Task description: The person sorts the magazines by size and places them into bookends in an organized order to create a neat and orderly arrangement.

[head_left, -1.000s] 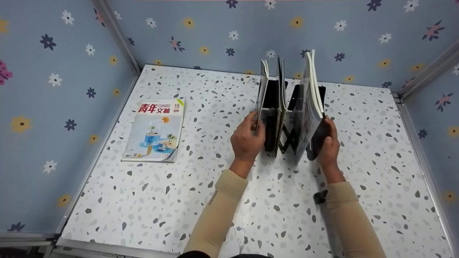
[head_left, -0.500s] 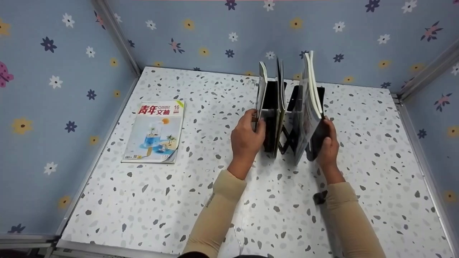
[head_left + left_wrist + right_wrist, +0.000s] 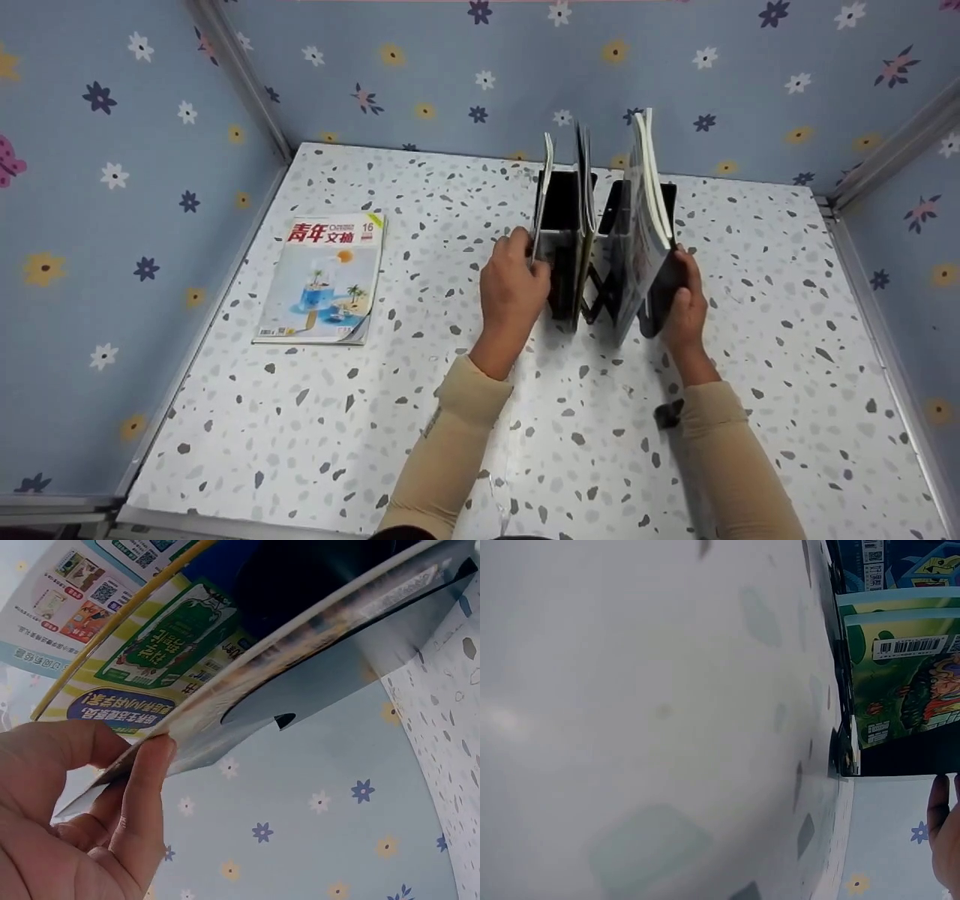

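A black expandable book rack (image 3: 562, 201) stands on the table with magazines upright in it. In the head view, my left hand (image 3: 513, 289) is at the near edge of the leftmost magazine (image 3: 547, 169). The left wrist view shows thumb and fingers pinching this magazine (image 3: 300, 641) by its corner. Several thin magazines (image 3: 584, 187) stand in the middle, and thicker ones (image 3: 654, 184) lean on the right side. My right hand (image 3: 690, 307) rests against the rack's right end plate (image 3: 661, 296); in the right wrist view its fingertips (image 3: 937, 799) touch the black plate's edge.
A magazine with an ice-lolly cover (image 3: 319, 281) lies flat at the left, on top of another. Flower-patterned panels (image 3: 450, 67) enclose the speckled table (image 3: 420, 420) at the back and sides. A small black object (image 3: 666, 414) sits by my right wrist.
My left hand has shifted slightly left and its thumb lower. The leftmost magazine now shows more edge-on, closer to the rack's left end. My right hand stays at the end plate.
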Available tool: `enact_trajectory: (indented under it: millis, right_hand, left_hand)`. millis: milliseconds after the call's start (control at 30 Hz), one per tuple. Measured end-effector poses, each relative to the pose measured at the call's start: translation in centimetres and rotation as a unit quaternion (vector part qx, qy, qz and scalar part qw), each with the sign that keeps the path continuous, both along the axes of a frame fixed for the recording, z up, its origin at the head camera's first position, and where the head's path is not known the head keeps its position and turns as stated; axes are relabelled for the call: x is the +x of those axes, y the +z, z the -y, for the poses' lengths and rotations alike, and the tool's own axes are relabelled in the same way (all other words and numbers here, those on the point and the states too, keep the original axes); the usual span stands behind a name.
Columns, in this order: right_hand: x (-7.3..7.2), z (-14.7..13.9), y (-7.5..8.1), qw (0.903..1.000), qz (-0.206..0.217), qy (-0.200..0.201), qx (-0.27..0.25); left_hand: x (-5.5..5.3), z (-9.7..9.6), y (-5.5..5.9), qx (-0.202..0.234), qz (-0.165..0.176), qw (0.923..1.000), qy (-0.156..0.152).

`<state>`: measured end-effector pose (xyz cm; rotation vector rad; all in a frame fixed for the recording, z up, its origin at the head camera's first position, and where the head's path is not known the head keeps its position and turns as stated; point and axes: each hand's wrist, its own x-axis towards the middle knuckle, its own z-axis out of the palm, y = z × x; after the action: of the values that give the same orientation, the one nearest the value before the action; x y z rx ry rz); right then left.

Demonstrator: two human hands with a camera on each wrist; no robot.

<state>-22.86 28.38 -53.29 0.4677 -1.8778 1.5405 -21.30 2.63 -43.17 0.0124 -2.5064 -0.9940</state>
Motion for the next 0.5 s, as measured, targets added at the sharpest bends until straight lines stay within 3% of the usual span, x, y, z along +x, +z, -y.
enact_trajectory:
  millis: [167, 333, 500]
  right_hand:
    - [0.1, -0.1, 0.0, 1.0000, -0.001, 0.004, -0.002]
    - [0.0, -0.1, 0.0, 1.0000, 0.000, 0.005, 0.001]
    - [0.0, 0.0, 0.0, 1.0000, -0.001, 0.003, 0.002]
  left_hand:
    - [0.0, 0.1, 0.3, 0.006, -0.003, 1.0000, -0.002]
    - [-0.6, -0.1, 0.0, 0.038, -0.051, 0.9979, -0.007]
    - [-1.7, -0.4, -1.3, 0.055, -0.092, 0.9943, -0.003]
